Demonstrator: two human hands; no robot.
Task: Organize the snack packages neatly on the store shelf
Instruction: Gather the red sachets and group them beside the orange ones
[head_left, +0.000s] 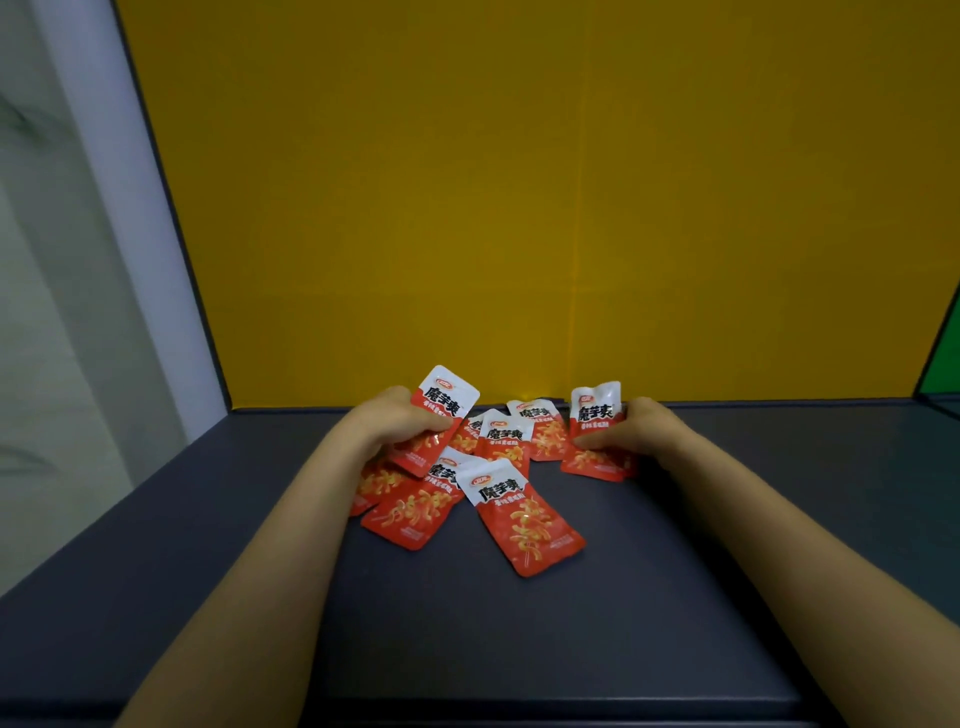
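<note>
- Shelf (675, 597): dark grey, flat board; a yellow back panel (519, 208) stands behind it.
- Snack packages: red sachets with white top bands, gathered in a loose, overlapping cluster near the back edge of the shelf, roughly centre.
- Left-hand package (439, 418): raised off the pile, long axis running from 7 o'clock up to 1 o'clock, white band uppermost and tilted toward 1 o'clock.
- Left hand (389, 421): closed around the lower half of that package, thumb across its printed face, fingers behind. Grip is narrow and firm.
- Right-hand package (597, 436): at the 3 o'clock end of the cluster, long axis near 12-to-6, white band at 12 o'clock against the back panel; whether its lower edge rests on the shelf cannot be told.
- Right hand (644, 431): pinching that package at its right edge, thumb laid over the red face, fingers hidden behind. Grip narrow.
- Front package (519, 517): lies flat at 6 o'clock of the cluster, long axis from 11 to 5 o'clock, white band toward 11.
- Neighbouring package (415, 506): flat at 8 o'clock, partly covered, band toward 1 o'clock.
- Centre package (505, 436): between the hands, band toward 12; others lie beneath and behind it.
</note>
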